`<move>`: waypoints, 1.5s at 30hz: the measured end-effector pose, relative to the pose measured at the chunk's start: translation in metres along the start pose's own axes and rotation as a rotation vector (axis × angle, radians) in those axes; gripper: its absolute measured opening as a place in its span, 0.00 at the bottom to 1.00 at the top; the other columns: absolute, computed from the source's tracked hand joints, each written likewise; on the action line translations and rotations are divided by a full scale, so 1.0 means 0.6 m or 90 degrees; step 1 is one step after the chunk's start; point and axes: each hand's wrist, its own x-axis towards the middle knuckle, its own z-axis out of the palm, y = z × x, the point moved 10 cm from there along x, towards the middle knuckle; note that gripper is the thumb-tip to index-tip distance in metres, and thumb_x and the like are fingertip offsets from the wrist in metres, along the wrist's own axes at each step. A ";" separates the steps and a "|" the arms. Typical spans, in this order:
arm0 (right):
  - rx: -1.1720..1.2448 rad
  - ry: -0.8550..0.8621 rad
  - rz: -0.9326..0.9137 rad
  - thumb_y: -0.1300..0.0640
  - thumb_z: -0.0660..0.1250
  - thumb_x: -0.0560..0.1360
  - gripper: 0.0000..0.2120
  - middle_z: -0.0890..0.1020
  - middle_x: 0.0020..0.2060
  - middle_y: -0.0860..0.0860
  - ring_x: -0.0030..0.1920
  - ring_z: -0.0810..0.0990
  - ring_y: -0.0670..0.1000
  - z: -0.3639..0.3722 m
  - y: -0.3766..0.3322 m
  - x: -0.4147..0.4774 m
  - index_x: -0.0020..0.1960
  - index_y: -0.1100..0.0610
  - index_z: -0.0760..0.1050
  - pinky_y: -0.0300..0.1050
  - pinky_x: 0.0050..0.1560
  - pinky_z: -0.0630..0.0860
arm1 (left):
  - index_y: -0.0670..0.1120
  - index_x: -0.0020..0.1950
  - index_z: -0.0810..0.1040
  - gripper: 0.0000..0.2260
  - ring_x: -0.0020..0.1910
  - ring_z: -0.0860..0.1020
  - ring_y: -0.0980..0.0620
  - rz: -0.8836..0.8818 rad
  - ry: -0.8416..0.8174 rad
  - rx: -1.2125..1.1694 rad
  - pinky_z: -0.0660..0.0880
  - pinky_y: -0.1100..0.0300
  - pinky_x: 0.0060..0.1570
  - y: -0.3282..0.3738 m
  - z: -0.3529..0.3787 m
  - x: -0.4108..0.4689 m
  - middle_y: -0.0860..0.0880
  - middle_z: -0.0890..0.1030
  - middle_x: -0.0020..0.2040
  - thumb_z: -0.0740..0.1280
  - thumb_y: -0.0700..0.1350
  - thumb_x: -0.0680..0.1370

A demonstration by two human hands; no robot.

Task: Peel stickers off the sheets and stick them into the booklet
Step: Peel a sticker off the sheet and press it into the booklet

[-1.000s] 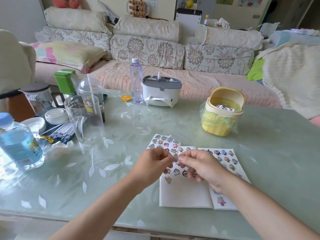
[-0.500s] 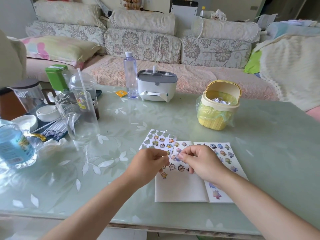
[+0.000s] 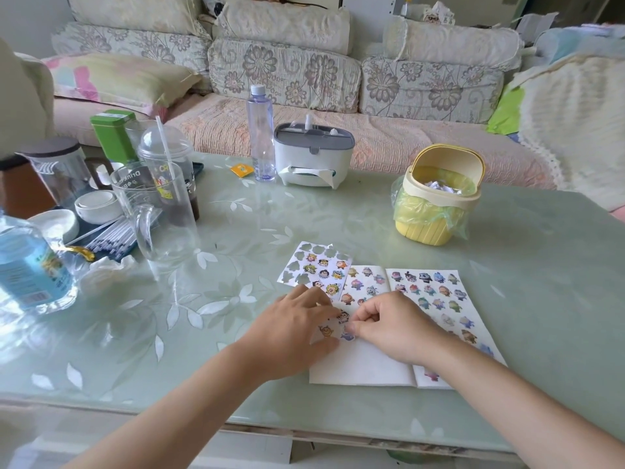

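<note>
The white booklet (image 3: pixel 362 367) lies open on the glass table, with cartoon stickers over its right page and the top of its left page. A partly emptied sticker sheet (image 3: pixel 314 265) lies flat at the booklet's upper left corner. My left hand (image 3: pixel 294 333) rests on the left page's edge with its fingers spread, and its fingertips reach the sheet's lower edge. My right hand (image 3: pixel 392 326) pinches a small blue sticker (image 3: pixel 348 336) with thumb and forefinger, low against the left page beside other stuck figures.
A yellow lidded bin (image 3: pixel 439 204) stands behind the booklet on the right. A grey-white tissue box (image 3: pixel 313 157) and a clear bottle (image 3: pixel 259 130) stand at the back. A glass mug (image 3: pixel 159 214), a straw cup (image 3: pixel 169 164) and a blue bottle (image 3: pixel 30 265) crowd the left.
Both hands have come down from above the sticker sheet to the booklet's left page. The left hand has flattened out, and the right hand brought a sticker with it.
</note>
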 end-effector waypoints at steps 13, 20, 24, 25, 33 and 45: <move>-0.177 0.112 -0.114 0.42 0.73 0.71 0.13 0.76 0.44 0.41 0.46 0.78 0.45 -0.013 -0.035 -0.024 0.54 0.39 0.77 0.44 0.48 0.74 | 0.53 0.63 0.77 0.15 0.59 0.72 0.52 0.060 0.089 0.005 0.75 0.57 0.56 0.027 -0.010 -0.020 0.55 0.75 0.58 0.62 0.54 0.79; -0.294 0.171 -0.311 0.49 0.64 0.71 0.09 0.77 0.39 0.42 0.41 0.77 0.48 -0.001 -0.048 -0.062 0.46 0.43 0.83 0.43 0.35 0.75 | 0.53 0.66 0.78 0.14 0.53 0.76 0.50 0.153 0.089 -0.017 0.78 0.54 0.44 0.052 -0.007 -0.042 0.51 0.78 0.56 0.63 0.47 0.81; -0.351 0.151 -0.356 0.53 0.62 0.71 0.16 0.76 0.44 0.45 0.43 0.74 0.51 0.011 -0.042 -0.081 0.53 0.44 0.83 0.44 0.36 0.73 | 0.51 0.64 0.80 0.14 0.53 0.77 0.50 0.173 0.075 -0.002 0.79 0.55 0.43 0.060 -0.010 -0.049 0.49 0.78 0.56 0.65 0.51 0.80; -0.362 0.143 -0.351 0.53 0.61 0.71 0.18 0.76 0.45 0.45 0.44 0.74 0.51 0.013 -0.040 -0.082 0.57 0.44 0.82 0.45 0.38 0.73 | 0.51 0.64 0.81 0.14 0.53 0.77 0.50 0.175 0.074 -0.001 0.79 0.56 0.44 0.061 -0.010 -0.051 0.49 0.78 0.57 0.65 0.51 0.80; -0.400 0.102 -0.302 0.50 0.54 0.73 0.26 0.73 0.49 0.48 0.48 0.72 0.53 0.019 -0.043 -0.077 0.69 0.39 0.72 0.50 0.43 0.75 | 0.53 0.64 0.81 0.15 0.55 0.77 0.51 0.152 0.069 -0.017 0.80 0.59 0.46 0.062 -0.009 -0.055 0.49 0.78 0.58 0.64 0.52 0.80; -0.374 0.137 -0.341 0.46 0.60 0.74 0.19 0.77 0.53 0.47 0.52 0.74 0.51 0.015 -0.030 -0.098 0.61 0.46 0.80 0.51 0.45 0.78 | 0.49 0.69 0.76 0.17 0.57 0.75 0.50 0.118 0.059 0.021 0.79 0.55 0.50 0.066 -0.002 -0.054 0.50 0.76 0.61 0.60 0.49 0.81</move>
